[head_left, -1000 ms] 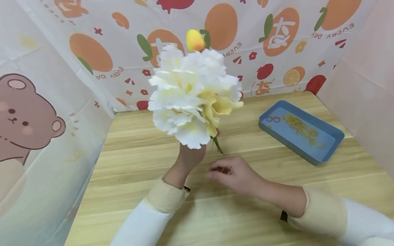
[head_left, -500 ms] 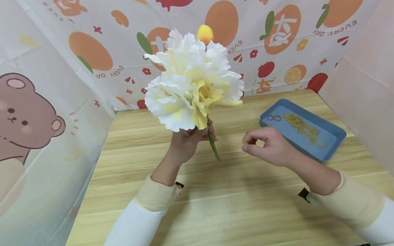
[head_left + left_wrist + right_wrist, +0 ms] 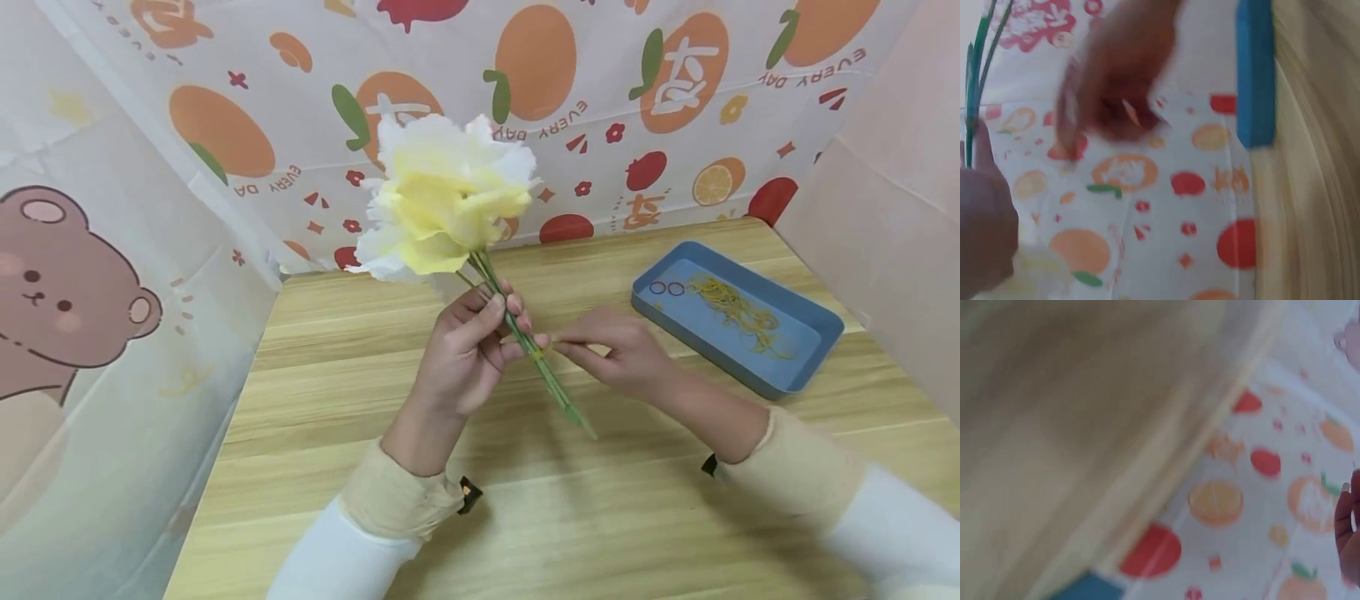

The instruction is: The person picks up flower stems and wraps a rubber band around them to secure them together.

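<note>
A bunch of artificial flowers (image 3: 457, 200), white and yellow, leans to the upper left in the head view. My left hand (image 3: 465, 350) holds its green stems (image 3: 551, 379) between thumb and fingers. A thin yellow rubber band (image 3: 537, 354) shows around the stems, just below those fingers. Beside it my right hand (image 3: 622, 350) pinches with thumb and fingertips, seemingly at the band; the strand itself is hardly visible. In the left wrist view the stems (image 3: 975, 81) stand at the left edge, and the right hand (image 3: 1116, 81) is blurred. The right wrist view shows only part of a hand (image 3: 1349, 531).
On the wooden table (image 3: 315, 400), a blue tray (image 3: 705, 346) stands at the right. Several yellow rubber bands (image 3: 731, 308) and two reddish rings (image 3: 667, 288) lie in it. A fruit-patterned curtain (image 3: 607, 108) hangs behind the table.
The right hand has moved away from the stems towards the tray, then back to them. My left hand has turned, tipping the blossoms left and back and showing more stem; the orange-yellow bud is now hidden.
</note>
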Tool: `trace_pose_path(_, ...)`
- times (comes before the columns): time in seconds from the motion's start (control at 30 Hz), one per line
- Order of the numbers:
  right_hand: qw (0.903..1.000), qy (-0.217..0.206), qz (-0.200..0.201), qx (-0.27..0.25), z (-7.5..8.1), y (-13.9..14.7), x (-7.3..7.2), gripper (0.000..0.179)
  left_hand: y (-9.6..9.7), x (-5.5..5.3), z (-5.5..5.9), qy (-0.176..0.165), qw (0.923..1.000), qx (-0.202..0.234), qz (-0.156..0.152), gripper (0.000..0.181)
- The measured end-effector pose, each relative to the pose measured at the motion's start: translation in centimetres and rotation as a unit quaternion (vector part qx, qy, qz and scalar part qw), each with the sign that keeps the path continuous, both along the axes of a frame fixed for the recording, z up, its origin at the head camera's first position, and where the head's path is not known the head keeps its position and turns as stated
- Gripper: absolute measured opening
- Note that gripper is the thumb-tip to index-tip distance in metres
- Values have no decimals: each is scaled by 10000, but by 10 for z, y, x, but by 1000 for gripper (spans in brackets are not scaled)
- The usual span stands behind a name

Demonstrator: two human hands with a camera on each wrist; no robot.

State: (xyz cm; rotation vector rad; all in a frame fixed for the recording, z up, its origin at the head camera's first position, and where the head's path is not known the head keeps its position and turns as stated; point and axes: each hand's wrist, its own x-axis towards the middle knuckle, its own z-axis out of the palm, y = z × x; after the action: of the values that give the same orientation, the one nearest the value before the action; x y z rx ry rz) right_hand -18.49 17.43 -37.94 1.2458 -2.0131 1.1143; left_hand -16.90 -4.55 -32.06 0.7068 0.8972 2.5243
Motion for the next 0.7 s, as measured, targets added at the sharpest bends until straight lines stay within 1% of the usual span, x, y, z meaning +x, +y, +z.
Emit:
trace_pose_path(0.07, 9989, -459, 117, -46, -9, -14, 6, 12, 6, 1, 4, -245, 9992, 149, 265, 29)
trace_pose_path(0.13, 9953, -937, 239, 31, -15, -27, 16, 20, 10, 2, 5, -429, 9972, 158, 596, 28)
trace_pose_path(0.17, 9939, -1057, 292, 77, -18, -33, 23, 24, 12, 2, 5, -444, 9959, 97, 784, 27)
trace_pose_path(0.2, 9911, -1284, 334, 126, -20, -38, 30, 28, 13, 1, 5, -407, 9945, -5, 966, 25)
trace_pose_path(0.27, 9784, -1985, 543, 175, -20, -46, 45, 41, 13, 1, 1, -166, 9897, -332, 1383, 20)
trace_pose_path(0.3, 9674, -2430, 712, 107, -19, -49, 53, 49, 13, -1, -1, 36, 9858, -527, 1594, 18)
trace_pose_path(0.33, 9540, -2862, 886, 64, -18, -51, 61, 58, 13, -2, -3, 258, 9807, -727, 1797, 15)
trace_pose_path(0.37, 9376, -3305, 1084, -45, -16, -53, 68, 66, 13, -3, -5, 494, 9746, -911, 1987, 14)
trace_pose_path(0.4, 9170, -3787, 1239, -191, -12, -54, 75, 70, 12, -4, -7, 718, 9682, -1071, 2144, 13)
trace_pose_path(0.43, 8981, -4148, 1421, -338, -9, -55, 80, 74, 11, -6, -10, 927, 9618, -1210, 2273, 12)
trace_pose_path(0.5, 8761, -4464, 1727, -575, -2, -56, 88, 76, 8, -9, -13, 1249, 9514, -1398, 2441, 12)
trace_pose_path(0.53, 8675, -4587, 1802, -673, 2, -55, 90, 75, 7, -10, -14, 1344, 9481, -1461, 2484, 12)
trace_pose_path(0.57, 8659, -4595, 1831, -745, 5, -54, 90, 72, 5, -11, -15, 1419, 9453, -1512, 2516, 12)
trace_pose_path(0.6, 8697, -4537, 1777, -784, 9, -51, 90, 66, 3, -12, -15, 1461, 9446, -1541, 2503, 12)
trace_pose_path(0.63, 8738, -4477, 1705, -836, 13, -47, 88, 59, 2, -12, -15, 1477, 9452, -1561, 2458, 13)
trace_pose_path(0.7, 8806, -4403, 1470, -954, 22, -38, 83, 42, -1, -13, -15, 1437, 9492, -1617, 2286, 13)
